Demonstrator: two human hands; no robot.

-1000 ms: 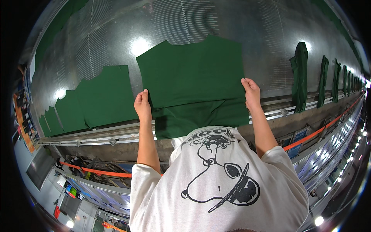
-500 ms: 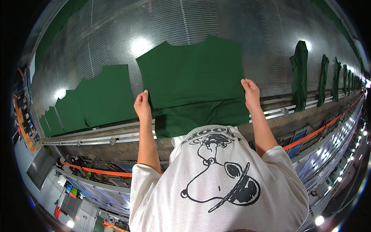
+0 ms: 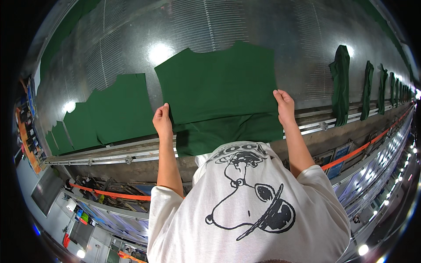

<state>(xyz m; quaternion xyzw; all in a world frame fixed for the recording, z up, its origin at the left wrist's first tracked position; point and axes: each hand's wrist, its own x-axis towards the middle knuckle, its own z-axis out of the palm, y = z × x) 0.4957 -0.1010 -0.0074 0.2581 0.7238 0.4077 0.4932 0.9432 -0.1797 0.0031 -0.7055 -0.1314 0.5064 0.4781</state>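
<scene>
In front of me a dark green garment panel [image 3: 219,83], with a curved neckline and sloped shoulders at its far end, lies on the grey table [image 3: 280,26]. Its near part hangs over the table's front edge against my shirt. My left hand [image 3: 162,120] pinches the panel's left side edge between thumb and fingers. On the opposite side, my right hand [image 3: 285,107] pinches the right side edge at about the same height. Between the hands the cloth looks mostly smooth, with a crease across it along the table edge.
More flat green panels [image 3: 114,109] lie to the left. Several folded green pieces [image 3: 340,85] drape in a row over the edge to the right. A metal rail [image 3: 118,158] runs along the front edge, with an orange strip [image 3: 109,193] below. Pale marking lines cover parts of the table.
</scene>
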